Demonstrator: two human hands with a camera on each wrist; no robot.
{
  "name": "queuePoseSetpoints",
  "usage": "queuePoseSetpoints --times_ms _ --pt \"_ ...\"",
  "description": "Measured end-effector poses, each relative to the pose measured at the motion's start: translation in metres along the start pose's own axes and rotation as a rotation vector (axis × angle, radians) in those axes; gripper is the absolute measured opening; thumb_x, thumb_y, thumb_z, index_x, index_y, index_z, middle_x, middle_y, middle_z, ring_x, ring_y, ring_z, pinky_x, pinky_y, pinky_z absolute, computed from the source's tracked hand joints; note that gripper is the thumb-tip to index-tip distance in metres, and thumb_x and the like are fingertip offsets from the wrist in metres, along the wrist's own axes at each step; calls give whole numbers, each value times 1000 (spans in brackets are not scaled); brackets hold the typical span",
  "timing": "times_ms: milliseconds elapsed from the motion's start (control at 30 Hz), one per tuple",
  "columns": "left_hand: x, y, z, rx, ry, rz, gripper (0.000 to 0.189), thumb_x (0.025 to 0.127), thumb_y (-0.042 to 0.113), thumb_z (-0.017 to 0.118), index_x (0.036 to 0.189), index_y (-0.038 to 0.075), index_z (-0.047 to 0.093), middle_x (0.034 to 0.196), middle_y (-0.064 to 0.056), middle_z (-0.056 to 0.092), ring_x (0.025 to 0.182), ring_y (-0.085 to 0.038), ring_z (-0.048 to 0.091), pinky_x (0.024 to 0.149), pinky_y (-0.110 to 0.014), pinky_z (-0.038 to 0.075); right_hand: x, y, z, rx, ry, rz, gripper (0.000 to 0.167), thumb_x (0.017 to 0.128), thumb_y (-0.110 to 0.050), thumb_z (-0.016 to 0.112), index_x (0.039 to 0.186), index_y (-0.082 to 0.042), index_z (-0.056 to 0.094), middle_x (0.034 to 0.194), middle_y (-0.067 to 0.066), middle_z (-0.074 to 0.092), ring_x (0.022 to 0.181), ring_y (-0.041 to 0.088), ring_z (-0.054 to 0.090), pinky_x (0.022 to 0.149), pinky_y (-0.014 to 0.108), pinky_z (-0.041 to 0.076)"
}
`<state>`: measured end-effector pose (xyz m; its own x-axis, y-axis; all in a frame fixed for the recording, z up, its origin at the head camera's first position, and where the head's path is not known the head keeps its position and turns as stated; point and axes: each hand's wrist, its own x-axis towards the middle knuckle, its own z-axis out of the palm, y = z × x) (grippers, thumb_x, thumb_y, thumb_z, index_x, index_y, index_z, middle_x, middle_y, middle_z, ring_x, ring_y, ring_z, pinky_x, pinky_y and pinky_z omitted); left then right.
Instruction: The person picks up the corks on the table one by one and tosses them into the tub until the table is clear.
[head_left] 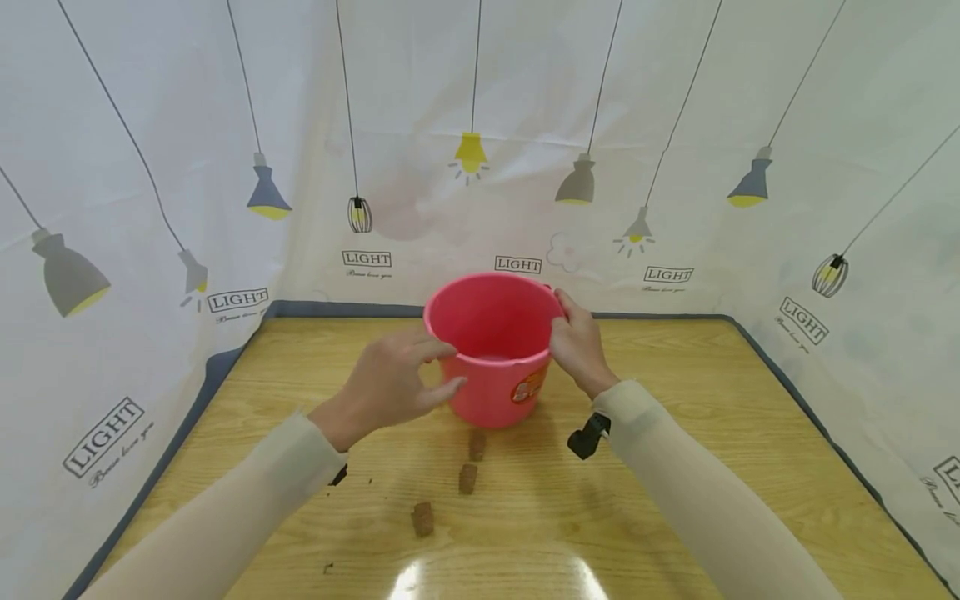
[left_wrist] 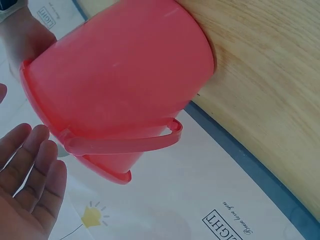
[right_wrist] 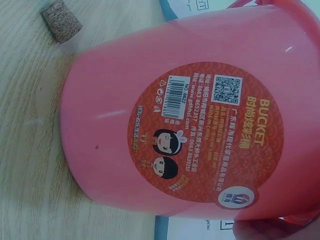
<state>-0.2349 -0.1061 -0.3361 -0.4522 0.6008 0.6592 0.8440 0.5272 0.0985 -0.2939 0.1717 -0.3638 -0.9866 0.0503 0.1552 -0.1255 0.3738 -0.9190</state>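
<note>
I'm viewing a wooden surface [head_left: 690,417] bearing a pink bucket [head_left: 487,396], which is sitting between the two hands. With the right hand [head_left: 579,342] I'm gripping its rim; the left hand [head_left: 390,379] I'm holding wide beside the opposite side, thumb spreading from fingers. A round label [right_wrist: 200,135] is facing the right wrist camera, and small brown corks [head_left: 423,518] are lying nearer me.
</note>
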Motion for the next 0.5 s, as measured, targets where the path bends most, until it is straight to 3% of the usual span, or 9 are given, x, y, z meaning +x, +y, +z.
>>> queuePoseSetpoints --times_ms 167,500 --pt "-7 3 1 -23 -43 -19 31 84 28 84 107 9 78 90 0 75 74 -11 66 61 -22 53 0 0 0 6 -3 0 58 105 -12 34 162 -8 25 166 7 30 128 32 49 97 39 46" --pt "-20 8 6 -2 -128 -39 24 81 32 86 96 16 75 86 5 72 73 -8 62 60 -20 51 -1 0 0 -5 0 -4 58 106 -13 35 162 -8 25 166 7 31 132 32 47 99 40 47"
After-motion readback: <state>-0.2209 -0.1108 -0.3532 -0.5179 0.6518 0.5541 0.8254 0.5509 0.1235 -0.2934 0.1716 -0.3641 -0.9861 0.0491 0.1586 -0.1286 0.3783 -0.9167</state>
